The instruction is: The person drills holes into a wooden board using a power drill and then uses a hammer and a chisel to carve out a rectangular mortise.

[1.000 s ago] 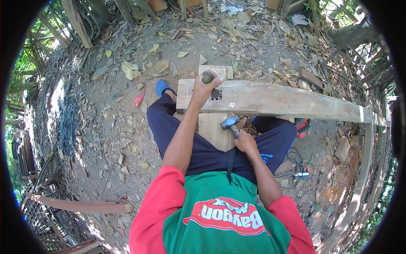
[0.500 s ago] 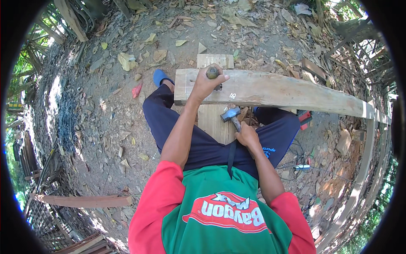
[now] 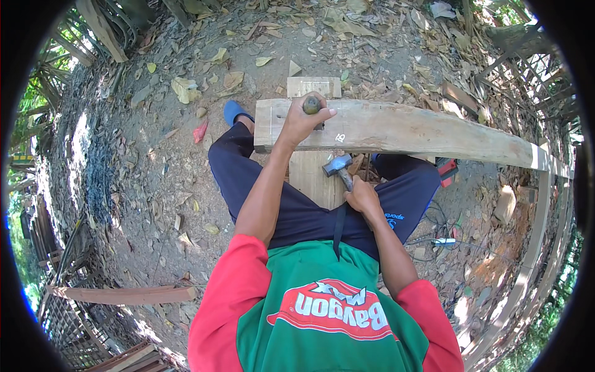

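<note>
My left hand (image 3: 299, 126) is closed around the upright handle of a chisel (image 3: 312, 105), whose rounded end points up at me. Its blade is hidden below my fist. The chisel stands over a dark cut in a thick wooden beam (image 3: 396, 127), near the beam's left end. White marks and a pencilled line show on the wood. Lower down, my right hand (image 3: 363, 198) grips the short handle of a hammer (image 3: 338, 165). The hammer's steel head hangs between my knees, just on the near side of the beam, over a pale plank (image 3: 310, 177).
A small wood block (image 3: 314, 85) lies beyond the beam. The beam's right end reaches a wooden rail (image 3: 540, 211). A red-and-black tool (image 3: 447, 171) and cables are by my right knee. A reddish timber (image 3: 124, 294) extends at left. Dry leaves litter the ground.
Both hands keep their grips on the chisel and the hammer in nearly the same places. The whole view has shifted very slightly.
</note>
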`<state>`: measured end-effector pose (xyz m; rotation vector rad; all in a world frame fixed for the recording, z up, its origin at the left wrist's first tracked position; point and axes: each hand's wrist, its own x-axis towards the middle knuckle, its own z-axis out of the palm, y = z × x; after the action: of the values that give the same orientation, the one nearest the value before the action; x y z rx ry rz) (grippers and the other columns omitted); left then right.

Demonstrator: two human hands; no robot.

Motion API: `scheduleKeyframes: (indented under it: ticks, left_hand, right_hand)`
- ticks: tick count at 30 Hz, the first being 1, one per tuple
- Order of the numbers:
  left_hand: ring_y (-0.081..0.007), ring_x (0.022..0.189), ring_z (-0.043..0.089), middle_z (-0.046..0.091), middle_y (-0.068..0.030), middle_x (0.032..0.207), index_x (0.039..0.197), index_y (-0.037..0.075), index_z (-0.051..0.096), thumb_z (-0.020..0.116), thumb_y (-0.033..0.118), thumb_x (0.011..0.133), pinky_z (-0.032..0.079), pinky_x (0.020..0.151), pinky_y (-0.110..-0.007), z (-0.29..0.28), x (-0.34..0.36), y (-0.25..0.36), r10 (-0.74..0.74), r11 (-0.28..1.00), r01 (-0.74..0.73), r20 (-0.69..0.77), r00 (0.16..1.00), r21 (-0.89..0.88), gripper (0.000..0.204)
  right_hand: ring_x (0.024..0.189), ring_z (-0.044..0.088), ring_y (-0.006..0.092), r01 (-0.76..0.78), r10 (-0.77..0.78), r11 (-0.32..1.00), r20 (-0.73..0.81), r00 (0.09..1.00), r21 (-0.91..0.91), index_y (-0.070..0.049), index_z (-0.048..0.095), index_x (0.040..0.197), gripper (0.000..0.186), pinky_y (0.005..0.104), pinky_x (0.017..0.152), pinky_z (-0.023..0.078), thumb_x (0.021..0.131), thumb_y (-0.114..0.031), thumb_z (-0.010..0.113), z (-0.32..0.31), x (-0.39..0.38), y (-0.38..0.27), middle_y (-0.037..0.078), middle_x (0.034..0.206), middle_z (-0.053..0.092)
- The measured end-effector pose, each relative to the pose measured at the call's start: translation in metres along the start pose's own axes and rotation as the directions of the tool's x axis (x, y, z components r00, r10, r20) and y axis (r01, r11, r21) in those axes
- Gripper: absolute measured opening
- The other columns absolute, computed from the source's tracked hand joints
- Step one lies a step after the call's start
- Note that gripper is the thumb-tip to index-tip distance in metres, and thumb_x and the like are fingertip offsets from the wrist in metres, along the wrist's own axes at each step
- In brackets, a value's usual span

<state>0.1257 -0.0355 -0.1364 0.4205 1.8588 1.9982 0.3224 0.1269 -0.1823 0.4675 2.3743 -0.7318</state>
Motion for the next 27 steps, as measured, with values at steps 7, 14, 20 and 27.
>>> scheduleKeyframes:
  ticks: [7,14,20,27]
  left_hand:
    - [-0.0043,0.065,0.044,0.051,0.0061,0.070,0.078,0.008,0.058,0.079,0.018,0.080,0.036,0.058,-0.023,0.003,0.003,-0.006,0.021,0.997,-0.024,0.043,0.999,0.071,0.023]
    - [-0.0031,0.065,0.044,0.050,0.0076,0.071,0.078,0.009,0.059,0.079,0.017,0.080,0.036,0.057,-0.022,0.010,0.008,-0.007,0.007,0.989,-0.018,0.069,0.998,0.149,0.022]
    - [-0.0038,0.062,0.042,0.048,0.0079,0.067,0.077,0.009,0.058,0.080,0.018,0.080,0.035,0.056,-0.023,0.012,0.007,-0.011,0.040,0.994,-0.045,0.052,0.998,0.101,0.024]
    - [-0.0029,0.059,0.042,0.048,0.0083,0.066,0.078,0.010,0.058,0.080,0.018,0.080,0.035,0.053,-0.023,0.010,0.002,-0.007,0.017,0.998,-0.018,0.024,1.000,0.065,0.023]
  right_hand:
    - [0.102,0.061,0.0465,-0.004,0.005,1.000,-0.033,0.999,0.027,0.004,0.054,0.110,0.042,0.0519,0.089,0.047,0.077,-0.020,0.064,0.003,0.000,0.002,0.032,0.101,0.065]
    - [0.102,0.061,0.0474,0.024,-0.019,0.998,-0.080,0.997,0.061,0.004,0.057,0.105,0.035,0.0538,0.089,0.047,0.079,-0.019,0.061,0.003,-0.004,0.000,0.031,0.100,0.065]
    - [0.072,0.067,0.0314,-0.011,0.014,0.920,-0.006,1.000,0.392,0.004,0.058,0.095,0.026,0.0428,0.068,0.052,0.077,-0.015,0.064,-0.016,-0.007,0.003,0.021,0.077,0.065]
    - [0.060,0.055,0.0133,0.280,-0.124,0.763,-0.292,0.948,0.583,0.004,0.059,0.098,0.028,0.0320,0.058,0.046,0.080,-0.015,0.070,-0.098,-0.056,-0.038,0.008,0.069,0.058]
